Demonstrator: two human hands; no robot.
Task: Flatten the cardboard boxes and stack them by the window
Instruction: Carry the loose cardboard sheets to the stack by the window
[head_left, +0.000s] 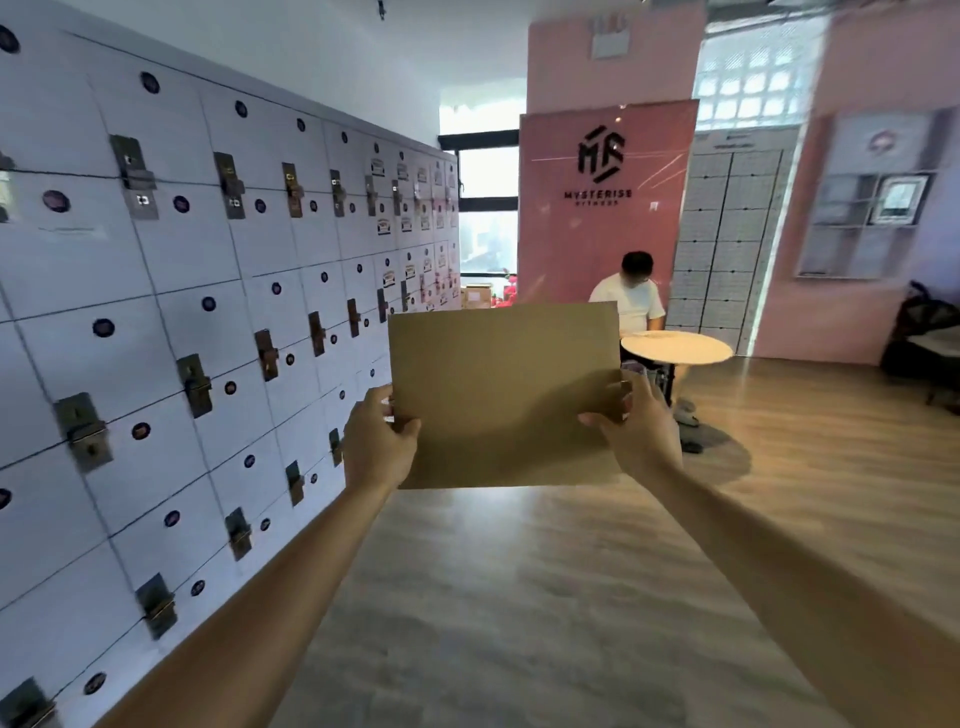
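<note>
With one flattened box (504, 395) gripped by both hands, left (376, 441) and right (641, 428), stacking by the window (485, 208) isn't done yet.

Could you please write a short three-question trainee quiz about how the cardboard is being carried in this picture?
1. True or false: the flattened cardboard is lying on the round table.
2. Which hands hold the cardboard? A) left only B) right only C) both
3. Fill in: the wall of lockers stands on the carrier's ____ side.

Key:
1. False; it is held up in the air.
2. C; the left hand and right hand grip opposite edges.
3. Left.
</note>
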